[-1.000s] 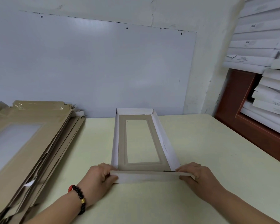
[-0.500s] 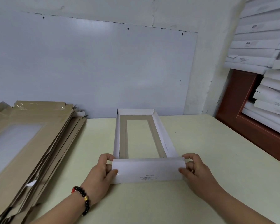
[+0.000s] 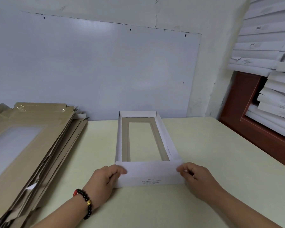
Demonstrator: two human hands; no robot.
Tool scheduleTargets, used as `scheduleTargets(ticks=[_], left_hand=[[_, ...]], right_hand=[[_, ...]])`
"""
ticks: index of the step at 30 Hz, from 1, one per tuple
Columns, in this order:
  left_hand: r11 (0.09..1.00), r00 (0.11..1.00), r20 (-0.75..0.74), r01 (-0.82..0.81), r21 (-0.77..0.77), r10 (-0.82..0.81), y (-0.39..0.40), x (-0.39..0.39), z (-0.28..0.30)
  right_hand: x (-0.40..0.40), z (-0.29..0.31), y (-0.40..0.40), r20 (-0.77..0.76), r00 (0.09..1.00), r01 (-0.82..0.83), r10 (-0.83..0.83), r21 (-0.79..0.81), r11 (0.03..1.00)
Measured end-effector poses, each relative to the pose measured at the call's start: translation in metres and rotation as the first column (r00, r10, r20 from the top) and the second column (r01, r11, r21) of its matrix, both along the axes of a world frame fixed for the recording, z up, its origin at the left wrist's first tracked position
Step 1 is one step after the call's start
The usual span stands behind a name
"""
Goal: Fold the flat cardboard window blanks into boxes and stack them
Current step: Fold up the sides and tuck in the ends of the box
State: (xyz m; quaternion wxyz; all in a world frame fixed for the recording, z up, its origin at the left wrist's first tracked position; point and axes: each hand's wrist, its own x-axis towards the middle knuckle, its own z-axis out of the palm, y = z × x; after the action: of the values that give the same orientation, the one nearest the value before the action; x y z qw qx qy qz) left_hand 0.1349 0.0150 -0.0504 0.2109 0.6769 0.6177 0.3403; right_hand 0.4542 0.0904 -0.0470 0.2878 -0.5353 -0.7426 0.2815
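I see the box [image 3: 143,145] with its long axis running straight away from me, left hand [image 3: 104,180] and right hand [image 3: 197,178] each pinching a near-flap [image 3: 149,173] corner, equally close.

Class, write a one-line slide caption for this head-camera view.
Both hands, left and right, raise the near end flap of a window box.

Pale yellow-green surface [image 3: 204,145], matte, butting a white wall panel at 12 o'clock. Centre: one half-folded window box [image 3: 143,171] sitting directly on it, white walls raised, long axis running 6 to 12. At 9 o'clock: slumped pile of flat brown window blanks [image 3: 31,145], fanned at its right edge, overhanging the near-left corner.
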Motion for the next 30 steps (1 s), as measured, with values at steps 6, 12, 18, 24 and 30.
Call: scheduleTargets(ticks=[6, 12, 18, 24, 30], left_hand=[[0.999, 0.991, -0.129, 0.038, -0.031, -0.041, 0.000, -0.002, -0.002], [0.985, 0.951, -0.304, 0.102, 0.139, -0.055, 0.000, 0.004, -0.004], [0.981, 0.953, -0.302, 0.067, 0.184, -0.009, -0.005, 0.007, 0.000], [0.962, 0.830, -0.557, 0.129, 0.240, 0.028, -0.007, 0.018, 0.019], [0.962, 0.727, -0.686, 0.156, 0.224, 0.042, -0.006, 0.030, 0.031]], right_hand=[[0.001, 0.003, -0.001, 0.086, 0.996, -0.033, 0.033, 0.004, 0.999], [0.004, -0.001, 0.001, 0.192, 0.977, -0.116, 0.095, 0.102, 0.988], [0.003, -0.003, 0.005, 0.279, 0.957, -0.130, 0.079, 0.170, 0.977], [-0.005, 0.006, 0.005, 0.626, 0.779, -0.257, 0.035, 0.269, 0.928], [-0.028, 0.010, 0.007, 0.763, 0.644, -0.349, 0.061, 0.221, 0.911]])
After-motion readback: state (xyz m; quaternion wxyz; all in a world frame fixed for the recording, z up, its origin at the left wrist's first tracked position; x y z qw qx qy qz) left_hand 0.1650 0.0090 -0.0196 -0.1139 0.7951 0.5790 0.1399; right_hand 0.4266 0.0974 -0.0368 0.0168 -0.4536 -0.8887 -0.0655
